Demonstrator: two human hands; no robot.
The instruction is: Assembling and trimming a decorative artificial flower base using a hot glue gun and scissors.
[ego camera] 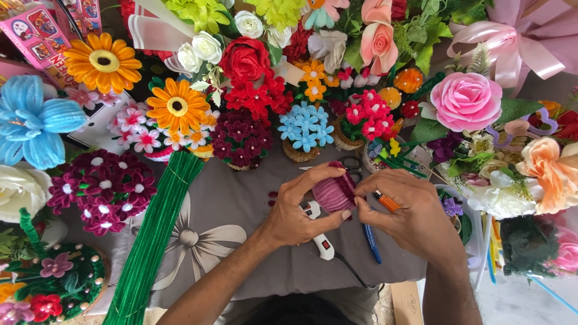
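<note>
While both hands meet above the grey-clothed tabletop (241, 204), the left hand (295, 210) cups a fuzzy purple bundle (333, 192) and the right hand (409, 210) pinches its edge, a white glue gun (319, 238) beneath.

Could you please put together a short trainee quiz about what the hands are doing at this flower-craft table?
1. True or false: both hands grip the purple fuzzy coil.
2. What lies left of the left hand? A) bundle of green stems B) a red bucket C) a glass jar
3. What orange thing sits by the right hand?

Key: 1 true; 2 A; 3 an orange lighter.
</note>
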